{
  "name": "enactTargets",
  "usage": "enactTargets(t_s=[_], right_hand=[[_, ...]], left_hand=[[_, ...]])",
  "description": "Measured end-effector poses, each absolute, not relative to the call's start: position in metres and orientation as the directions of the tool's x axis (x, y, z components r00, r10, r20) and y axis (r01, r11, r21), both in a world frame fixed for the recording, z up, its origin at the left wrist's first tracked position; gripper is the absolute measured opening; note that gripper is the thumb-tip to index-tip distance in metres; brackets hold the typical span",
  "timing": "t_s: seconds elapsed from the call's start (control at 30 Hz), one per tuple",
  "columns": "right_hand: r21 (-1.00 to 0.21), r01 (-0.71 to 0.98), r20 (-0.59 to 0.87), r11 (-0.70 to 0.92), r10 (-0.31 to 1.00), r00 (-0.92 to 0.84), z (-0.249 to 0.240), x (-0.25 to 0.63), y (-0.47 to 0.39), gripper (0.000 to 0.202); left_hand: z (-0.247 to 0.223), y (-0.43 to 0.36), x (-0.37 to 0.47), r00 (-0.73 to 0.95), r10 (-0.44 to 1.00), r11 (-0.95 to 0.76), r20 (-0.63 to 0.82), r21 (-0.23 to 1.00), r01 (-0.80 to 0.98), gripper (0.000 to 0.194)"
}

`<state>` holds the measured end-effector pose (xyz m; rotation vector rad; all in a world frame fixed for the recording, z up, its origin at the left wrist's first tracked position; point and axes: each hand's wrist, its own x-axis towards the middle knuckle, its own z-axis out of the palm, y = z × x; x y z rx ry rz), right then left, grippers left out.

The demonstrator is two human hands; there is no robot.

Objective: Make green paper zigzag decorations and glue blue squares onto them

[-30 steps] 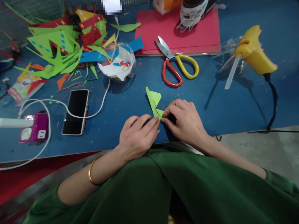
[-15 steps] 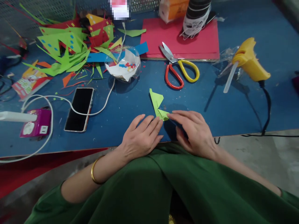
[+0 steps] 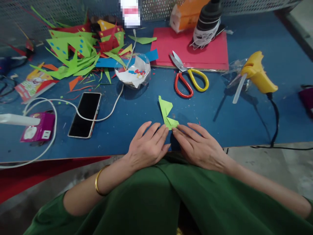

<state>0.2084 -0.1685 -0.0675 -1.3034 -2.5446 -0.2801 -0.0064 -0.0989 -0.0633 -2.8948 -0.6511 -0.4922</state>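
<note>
A small folded piece of lime-green paper (image 3: 165,109) lies on the blue table near its front edge. My left hand (image 3: 148,142) rests flat to its left, fingertips touching the paper's lower corner. On the other side, my right hand (image 3: 200,145) lies with fingers stretched out, its index fingertip at the paper's lower right edge. Neither hand grips the paper; both press at its near end. Beyond the paper are scissors (image 3: 182,68) with one red and one yellow handle, blades apart.
A yellow glue gun (image 3: 259,73) stands at right, its cord running off the front edge. Further back are red sheets (image 3: 166,42), a black bottle wound with white string (image 3: 207,24), a bowl of paper bits (image 3: 144,80) and green cut paper (image 3: 65,44). A phone (image 3: 84,116) lies left.
My right hand has come down flatter and nearer to my left hand, its fingers now lying at the paper's lower edge. The view has shifted slightly.
</note>
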Motion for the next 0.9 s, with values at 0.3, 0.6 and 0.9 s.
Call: enactTargets(t_s=[0.3, 0.6, 0.9], right_hand=[[-0.039, 0.808, 0.355, 0.588, 0.764, -0.539, -0.065, 0.203, -0.163, 0.040], [-0.064, 0.781, 0.328, 0.622, 0.752, -0.572, -0.067, 0.203, -0.163, 0.042], [-0.462, 0.804, 0.397, 0.374, 0.898, -0.189, -0.052, 0.210, -0.136, 0.026]], left_hand=[[-0.057, -0.096, -0.002, 0.885, 0.346, -0.911, 0.313, -0.116, 0.397, 0.040], [-0.054, -0.096, -0.003, 0.882, 0.371, -0.911, 0.290, -0.071, 0.406, 0.036], [-0.060, -0.082, 0.003, 0.626, 0.718, -0.672, 0.304, 0.538, 0.509, 0.019]])
